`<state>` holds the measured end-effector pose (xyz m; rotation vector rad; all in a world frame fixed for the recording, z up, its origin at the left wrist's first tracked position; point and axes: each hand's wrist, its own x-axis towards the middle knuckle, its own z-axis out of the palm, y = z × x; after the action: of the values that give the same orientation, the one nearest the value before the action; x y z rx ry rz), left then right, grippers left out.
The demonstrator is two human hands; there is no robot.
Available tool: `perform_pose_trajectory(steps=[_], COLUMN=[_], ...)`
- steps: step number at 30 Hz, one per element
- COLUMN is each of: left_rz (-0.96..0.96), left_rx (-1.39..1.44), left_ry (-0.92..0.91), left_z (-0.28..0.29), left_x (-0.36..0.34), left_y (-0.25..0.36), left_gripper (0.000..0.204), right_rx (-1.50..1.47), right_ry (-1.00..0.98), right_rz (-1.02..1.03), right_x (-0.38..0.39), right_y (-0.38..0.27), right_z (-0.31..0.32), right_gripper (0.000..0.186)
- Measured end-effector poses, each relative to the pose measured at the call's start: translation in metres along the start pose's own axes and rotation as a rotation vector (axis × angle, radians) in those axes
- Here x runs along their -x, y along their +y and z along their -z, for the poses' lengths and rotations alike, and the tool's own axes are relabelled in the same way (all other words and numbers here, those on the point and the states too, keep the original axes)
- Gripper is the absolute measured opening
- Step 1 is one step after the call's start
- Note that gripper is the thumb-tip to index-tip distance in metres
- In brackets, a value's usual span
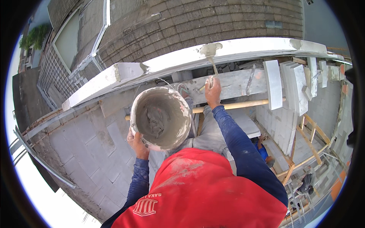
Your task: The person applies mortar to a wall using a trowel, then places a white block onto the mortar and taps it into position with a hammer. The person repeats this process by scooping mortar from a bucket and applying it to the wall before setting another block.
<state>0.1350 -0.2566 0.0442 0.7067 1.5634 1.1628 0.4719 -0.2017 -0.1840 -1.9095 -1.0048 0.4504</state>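
My left hand (138,145) grips the lower left side of a mortar-crusted bucket (178,114), tilted so that its mouth shows. Wet grey mortar (155,121) lies in the bottom. My right hand (213,92) is closed round the handle of a trowel (215,67), reaching forward. The trowel's mortar-coated end meets a grey mortar patch (210,49) on top of the white block wall (171,57); its blade cannot be told apart from the mortar. Another mortar dab (295,44) sits further right along the wall top.
Beyond the wall slopes a tiled roof (205,22). A plank (235,83) and a wooden pole (235,104) run below it. Several white blocks (294,85) stand at the right. Below right are timber framing (313,140) and a person in blue (262,150).
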Motion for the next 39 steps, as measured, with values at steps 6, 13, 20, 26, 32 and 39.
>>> perform_pose_trajectory(steps=[6, 13, 20, 26, 32, 39], left_rz=[0.074, 0.087, 0.103, 0.13, 0.146, 0.147], left_rx=[0.034, 0.144, 0.144, 0.176, 0.19, 0.105], left_ry=[0.118, 0.192, 0.32, 0.336, 0.357, 0.362], left_z=[0.045, 0.068, 0.086, 0.093, 0.099, 0.087], left_x=[-0.009, -0.017, -0.012, -0.013, -0.013, -0.019], left_y=[0.011, 0.013, 0.006, 0.006, 0.0, 0.001], left_gripper=[0.038, 0.033, 0.034, 0.034, 0.034, 0.031], right_rx=[0.05, -0.056, -0.037, -0.049, -0.023, 0.194], right_ry=[-0.049, -0.193, -0.229, -0.457, -0.478, -0.803], right_rz=[-0.136, -0.049, -0.067, 0.061, 0.124, 0.249], right_x=[0.039, 0.072, 0.053, 0.081, 0.075, 0.077], right_y=[-0.01, -0.033, -0.04, -0.032, -0.044, -0.035], right_z=[-0.062, -0.062, -0.11, -0.134, -0.15, -0.15], right_gripper=[0.027, 0.031, 0.036, 0.044, 0.044, 0.03])
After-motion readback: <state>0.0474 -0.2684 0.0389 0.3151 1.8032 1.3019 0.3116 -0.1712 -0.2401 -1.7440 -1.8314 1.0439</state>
